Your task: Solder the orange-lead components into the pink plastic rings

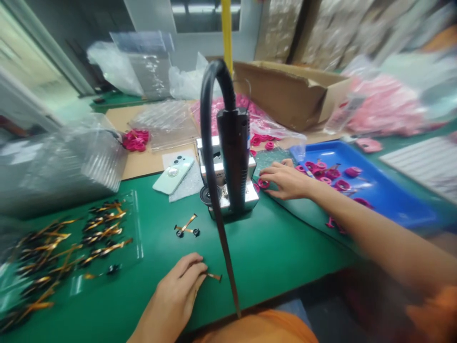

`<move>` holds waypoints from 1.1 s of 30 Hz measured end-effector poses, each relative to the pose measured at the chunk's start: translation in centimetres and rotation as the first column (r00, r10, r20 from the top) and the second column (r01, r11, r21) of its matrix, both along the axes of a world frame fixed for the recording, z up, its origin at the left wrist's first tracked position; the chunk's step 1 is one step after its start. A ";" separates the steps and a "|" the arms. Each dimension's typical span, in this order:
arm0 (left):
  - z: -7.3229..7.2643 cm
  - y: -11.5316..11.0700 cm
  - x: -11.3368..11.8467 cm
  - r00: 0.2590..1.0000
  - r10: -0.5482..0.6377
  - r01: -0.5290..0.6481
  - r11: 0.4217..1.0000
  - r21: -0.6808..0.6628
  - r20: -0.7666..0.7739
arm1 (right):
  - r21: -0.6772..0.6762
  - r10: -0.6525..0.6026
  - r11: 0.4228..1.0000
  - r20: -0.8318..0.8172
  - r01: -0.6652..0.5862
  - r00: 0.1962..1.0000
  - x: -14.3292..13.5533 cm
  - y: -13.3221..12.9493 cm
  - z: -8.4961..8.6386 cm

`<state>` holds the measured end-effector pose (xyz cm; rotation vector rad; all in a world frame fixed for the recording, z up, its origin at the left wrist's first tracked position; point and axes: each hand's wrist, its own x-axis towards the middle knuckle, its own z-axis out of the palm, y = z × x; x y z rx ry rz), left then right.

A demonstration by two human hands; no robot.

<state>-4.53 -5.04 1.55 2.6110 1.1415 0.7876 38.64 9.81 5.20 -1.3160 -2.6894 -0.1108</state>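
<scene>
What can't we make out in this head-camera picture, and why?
Head view:
Flex cable: inner end, hidden by the left hand.
Phone: screen, facing down.
Cardboard box: interior, behind its wall.
Blue tray: near edge, partly behind right forearm.
Pink bag: contents, blurred.

The worktop [160, 252] is green, the tray [389, 202] at right blue, its rings [353, 171] pink, the lower-left ribbon cables [119, 245] copper-orange.

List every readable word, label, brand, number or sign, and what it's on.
None readable.
Metal fixture: small dark marking beside the cable, too small and blurred to read.
Black handheld tool: pale patch on its side edge, too blurred to tell if it is text.
Mint-green phone: no legible lettering.
</scene>
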 end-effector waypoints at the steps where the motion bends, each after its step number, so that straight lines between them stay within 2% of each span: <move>1: 0.1 0.0 0.0 1.000 0.000 0.000 1.000 0.009 0.001 | -0.009 0.009 1.000 0.005 -0.009 1.000 -0.2 0.1 0.1; 6: 0.1 -0.1 -0.6 0.998 0.033 -0.036 0.997 0.062 0.049 | -0.014 0.007 1.000 -0.016 -0.007 1.000 -0.3 -0.5 0.0; 9: 0.1 -0.1 -1.0 0.996 0.066 -0.070 0.995 0.071 0.062 | 0.015 -0.017 1.000 -0.064 0.018 0.998 0.2 -1.7 -0.6; 14: 0.3 0.0 -1.0 0.996 0.058 -0.062 0.996 0.071 0.065 | 0.068 -0.046 0.996 -0.129 0.056 0.991 1.8 -3.2 -1.7; 20: 0.6 0.3 -0.6 0.990 0.098 -0.103 0.993 0.049 0.105 | 0.072 -0.116 0.989 -0.185 0.131 0.976 2.1 -2.6 -2.1; 26: 0.6 0.2 -0.8 0.985 0.104 -0.108 0.994 0.021 0.138 | 0.131 -0.304 0.925 -0.305 0.356 0.903 0.8 -2.7 -2.7; 33: 0.4 0.2 -0.7 0.983 0.109 -0.116 0.992 0.038 0.148 | 0.070 -0.296 0.936 -0.372 0.345 0.879 0.2 -2.4 -3.2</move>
